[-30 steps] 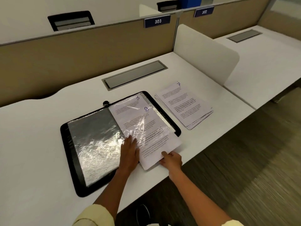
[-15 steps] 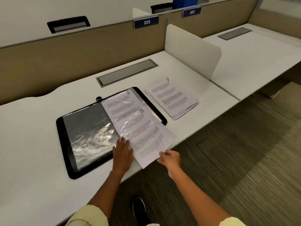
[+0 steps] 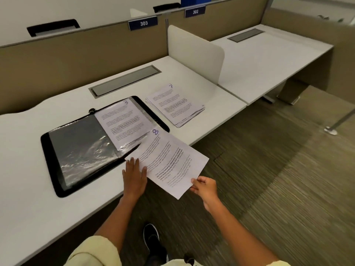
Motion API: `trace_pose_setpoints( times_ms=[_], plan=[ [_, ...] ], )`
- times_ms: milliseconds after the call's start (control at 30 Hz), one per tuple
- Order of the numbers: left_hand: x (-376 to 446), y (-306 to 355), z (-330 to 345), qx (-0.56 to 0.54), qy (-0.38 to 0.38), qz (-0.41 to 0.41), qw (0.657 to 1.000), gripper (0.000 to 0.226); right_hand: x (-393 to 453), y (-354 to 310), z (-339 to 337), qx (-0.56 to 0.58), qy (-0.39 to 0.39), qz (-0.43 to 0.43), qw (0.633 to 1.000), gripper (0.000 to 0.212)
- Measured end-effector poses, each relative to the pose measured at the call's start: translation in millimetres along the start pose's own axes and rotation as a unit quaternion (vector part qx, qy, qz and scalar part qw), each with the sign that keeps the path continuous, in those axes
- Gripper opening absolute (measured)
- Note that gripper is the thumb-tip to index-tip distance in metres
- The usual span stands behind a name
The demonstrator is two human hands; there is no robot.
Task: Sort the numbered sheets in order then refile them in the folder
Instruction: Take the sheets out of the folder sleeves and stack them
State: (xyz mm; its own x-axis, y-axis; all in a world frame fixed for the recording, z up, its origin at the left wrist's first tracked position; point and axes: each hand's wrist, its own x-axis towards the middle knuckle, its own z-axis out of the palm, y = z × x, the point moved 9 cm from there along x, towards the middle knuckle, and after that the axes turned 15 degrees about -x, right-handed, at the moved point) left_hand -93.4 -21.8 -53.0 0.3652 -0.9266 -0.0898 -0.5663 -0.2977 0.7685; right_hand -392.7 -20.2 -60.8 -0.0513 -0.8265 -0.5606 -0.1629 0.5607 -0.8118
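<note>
Head view, bottom of frame: pale yellow sleeves (image 3: 90, 252) are cut off by the lower edge, and a black shoe (image 3: 151, 236) shows on the floor between the forearms. The right hand (image 3: 204, 188) pinches the near corner of the sheet marked 8 (image 3: 171, 164), thumb on top and fingers curled beneath, hidden by the paper. That sheet hangs partly past the desk edge (image 3: 107, 203), centre frame; its printed text is too small to read. The left hand (image 3: 134, 175) lies flat with straight fingers at the desk edge, fingertips touching the sheet's left side. Left of centre the black folder (image 3: 50, 160) lies open; its glossy plastic sleeves glare, and the sheet marked 3 (image 3: 123, 120) sits inside the right one. Further right, a loose stack topped by the sheet marked 7 (image 3: 173, 104) rests on the desk, lower pages hidden. Plates reading 303 (image 3: 143, 23) and 302 (image 3: 195, 11) sit at the upper edge.
</note>
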Motion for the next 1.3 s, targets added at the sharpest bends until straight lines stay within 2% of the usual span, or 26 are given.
trace_pose_setpoints(
  times_ms=[233, 400, 667, 867, 1200, 1300],
  plan=[
    [-1.8, 23.7, 16.2, 0.017, 0.003, 0.021, 1.0, 0.059, -3.7, 5.2, -55.3, 0.054, 0.06, -0.017, 0.997, 0.008],
    [11.1, 40.7, 19.9, 0.011, -0.002, 0.043, 0.999, 0.061, 9.9, 1.0, -67.8, 0.096, 0.092, -0.016, 0.991, 0.011],
    [68.8, 39.5, 17.1, 0.051, 0.008, 0.051, 0.997, 0.062, 54.9, -37.4, -45.1, 0.133, 0.104, -0.017, 0.986, 0.02],
    [133.7, 32.0, 18.9, 0.051, 0.005, 0.036, 0.998, 0.067, 110.4, -79.5, -20.1, 0.141, 0.114, -0.009, 0.983, 0.017],
    [205.6, 28.6, 23.7, 0.042, -0.002, 0.074, 0.996, 0.094, 187.7, -138.2, 19.4, 0.115, 0.147, 0.008, 0.982, 0.028],
    [217.8, 29.4, 27.5, 0.047, -0.019, 0.059, 0.997, 0.101, 204.7, -149.7, 25.9, 0.1, 0.156, 0.007, 0.983, 0.033]
  ],
)
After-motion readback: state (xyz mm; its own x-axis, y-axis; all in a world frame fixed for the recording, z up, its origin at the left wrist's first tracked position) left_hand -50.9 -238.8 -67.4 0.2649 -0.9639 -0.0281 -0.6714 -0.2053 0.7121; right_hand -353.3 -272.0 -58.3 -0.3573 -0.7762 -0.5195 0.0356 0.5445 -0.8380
